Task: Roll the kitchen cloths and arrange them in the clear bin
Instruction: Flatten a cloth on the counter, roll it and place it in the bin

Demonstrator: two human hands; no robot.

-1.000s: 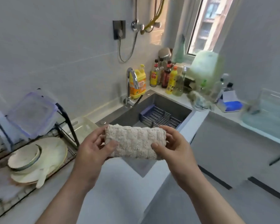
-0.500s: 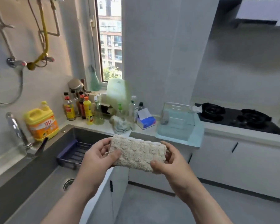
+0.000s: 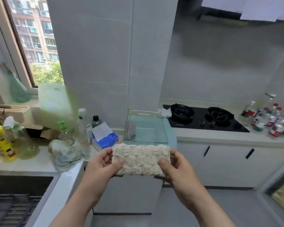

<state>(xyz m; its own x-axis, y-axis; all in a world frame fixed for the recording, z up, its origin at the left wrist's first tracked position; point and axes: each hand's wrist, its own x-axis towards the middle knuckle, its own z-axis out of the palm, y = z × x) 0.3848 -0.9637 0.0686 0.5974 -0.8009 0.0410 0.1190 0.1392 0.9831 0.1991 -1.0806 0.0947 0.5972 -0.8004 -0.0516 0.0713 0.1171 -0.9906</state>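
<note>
Out in front of my chest, the rolled cloth [image 3: 140, 159] sits between both hands. My left hand [image 3: 103, 166] pinches its left end, thumb on the near face, and my right hand [image 3: 175, 167] clamps the right end the same way. No loose flap is showing. What's new is the view: a second ago I was facing the sink [image 3: 15, 185], and now I've turned right. The clear bin [image 3: 143, 112] is dead ahead on the worktop [image 3: 220, 136], just beyond the roll and left of the hob [image 3: 203, 118]. One grey cloth [image 3: 131, 130] already lies inside by the left wall. So the rolling looks done. Next, I reckon, is carrying this forward and laying it beside the grey one without letting it spring open.
</note>
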